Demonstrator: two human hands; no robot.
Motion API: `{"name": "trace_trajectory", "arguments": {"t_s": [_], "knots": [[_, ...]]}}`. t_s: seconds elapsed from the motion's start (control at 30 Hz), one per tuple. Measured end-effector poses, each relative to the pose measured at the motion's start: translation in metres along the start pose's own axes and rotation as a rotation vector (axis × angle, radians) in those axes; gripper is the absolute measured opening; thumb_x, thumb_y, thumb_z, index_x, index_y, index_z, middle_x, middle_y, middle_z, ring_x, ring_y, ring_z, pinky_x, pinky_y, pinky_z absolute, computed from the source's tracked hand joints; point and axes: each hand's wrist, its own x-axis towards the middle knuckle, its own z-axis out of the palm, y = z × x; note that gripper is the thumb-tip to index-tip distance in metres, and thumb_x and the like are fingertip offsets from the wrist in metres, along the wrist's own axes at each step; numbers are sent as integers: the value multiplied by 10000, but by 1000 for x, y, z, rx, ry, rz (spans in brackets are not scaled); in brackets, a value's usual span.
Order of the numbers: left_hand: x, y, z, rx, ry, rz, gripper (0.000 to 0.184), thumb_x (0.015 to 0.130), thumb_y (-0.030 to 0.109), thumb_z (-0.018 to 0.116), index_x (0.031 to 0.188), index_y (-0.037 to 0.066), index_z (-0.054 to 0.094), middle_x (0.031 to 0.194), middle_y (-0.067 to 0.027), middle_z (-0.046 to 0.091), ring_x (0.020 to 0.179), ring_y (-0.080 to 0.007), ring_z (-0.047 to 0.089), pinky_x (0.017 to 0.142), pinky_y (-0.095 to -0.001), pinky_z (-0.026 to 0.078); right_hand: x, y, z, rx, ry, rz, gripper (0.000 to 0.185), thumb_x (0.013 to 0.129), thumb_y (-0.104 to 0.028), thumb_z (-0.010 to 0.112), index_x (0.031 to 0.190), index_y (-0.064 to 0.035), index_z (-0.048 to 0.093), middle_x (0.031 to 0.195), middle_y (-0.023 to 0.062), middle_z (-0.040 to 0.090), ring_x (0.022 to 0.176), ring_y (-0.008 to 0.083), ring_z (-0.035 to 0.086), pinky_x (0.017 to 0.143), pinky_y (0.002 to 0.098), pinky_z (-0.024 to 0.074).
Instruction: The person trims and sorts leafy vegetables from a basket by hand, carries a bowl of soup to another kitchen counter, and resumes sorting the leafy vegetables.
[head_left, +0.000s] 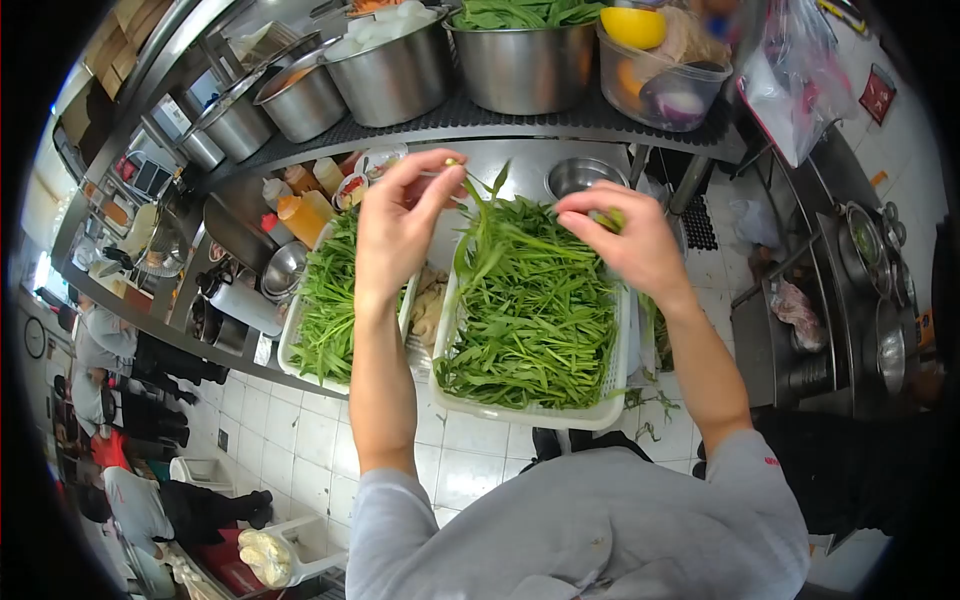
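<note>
Grey shirt (590, 530) nearest cam. L basket (288, 350): full of greens (335, 310). L hand (400, 225) above its R edge, pinching stem bit (455, 161). Tan root (428, 305) betw. baskets. R basket (530, 413): leafy stems (530, 320) heaped. Steel bowl (585, 177) past far edge. R hand (635, 235) over far R corner, apart from L, fingers round green bit (610, 218).

Steel pots (525, 75), plastic tub (645, 108) on shelf (560, 129); orange bottle (300, 220) below.

Black-matted shelf (545, 124); steel pots (522, 72) and plastic tub (643, 108)
</note>
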Motion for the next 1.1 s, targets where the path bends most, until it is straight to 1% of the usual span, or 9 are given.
{"name": "trace_trajectory", "arguments": {"t_s": [0.23, 0.37, 0.4, 0.5, 0.67, 0.77, 0.9, 1.07, 1.1], "knots": [[-6, 7, -11, -77, 25, 1, 209, 966, 140, 629, 1105, -9, 675, 943, -41, 694, 824, -106, 665, 741, -253, 534, 14, 11, 24, 20, -140, 15, 200, 841, -110, 744, 1011, -9, 716, 822, 33, 618, 768, 125, 577, 721, 267, 459], [-11, 6, -26, -283, 229, 35, 206, 982, 147, 603, 1106, 0, 677, 1010, -51, 677, 826, -130, 669, 722, -255, 545, 11, 33, 31, -247, -416, 210, 320, 823, -269, 744, 1058, -53, 719, 964, 150, 713, 896, 298, 687, 823, 403, 520], [-13, -2, -31, -343, 280, 33, 214, 986, 155, 597, 1118, 2, 669, 1028, -52, 671, 827, -130, 667, 722, -255, 548, 0, 71, 40, -367, -396, 74, 318, 836, -282, 722, 1064, -60, 721, 940, 178, 717, 896, 329, 693, 850, 438, 522], [-17, -26, -40, -467, 355, 31, 238, 994, 175, 589, 1146, 2, 649, 1059, -56, 661, 831, -129, 664, 721, -254, 553, -19, 87, 41, -440, -599, 376, 284, 847, -247, 726, 1066, -64, 730, 933, 193, 714, 887, 348, 694, 899, 450, 518], [-21, -21, -34, -483, 319, 4, 258, 993, 192, 596, 1156, -4, 636, 1022, -56, 660, 839, -135, 661, 712, -261, 555, -45, 95, 27, -519, -234, 108, 265, 830, -233, 764, 1038, -69, 743, 872, 153, 719, 830, 306, 697, 850, 426, 536], [-27, -15, -19, -341, 300, -53, 235, 987, 174, 605, 1127, -12, 639, 989, -62, 666, 821, -132, 661, 714, -254, 548, -32, 46, -9, -143, 128, 146, 249, 799, -211, 792, 992, -58, 751, 913, 123, 720, 787, 266, 690, 738, 375, 552], [-48, 14, 40, -278, 72, -49, 136, 957, 52, 618, 1068, -27, 623, 970, -84, 673, 768, -128, 666, 703, -248, 539, -38, -11, -2, -76, 61, -237, 205, 808, -129, 784, 974, -17, 741, 878, 78, 689, 741, 203, 665, 654, 306, 533], [-79, 24, 88, -230, 21, 36, 115, 909, -38, 627, 1018, -15, 598, 927, -89, 661, 793, -112, 657, 630, -226, 532, -68, -2, 3, -83, -30, -168, 154, 808, -109, 753, 923, -16, 711, 909, 93, 667, 795, 234, 675, 660, 351, 548], [-79, 32, 86, 43, -47, 78, 142, 869, -51, 653, 998, 7, 645, 937, -100, 662, 785, -146, 670, 633, -247, 535, -71, -1, -8, -141, -52, -201, 152, 807, -105, 746, 921, -15, 703, 900, 89, 664, 789, 239, 672, 656, 354, 547]]}}
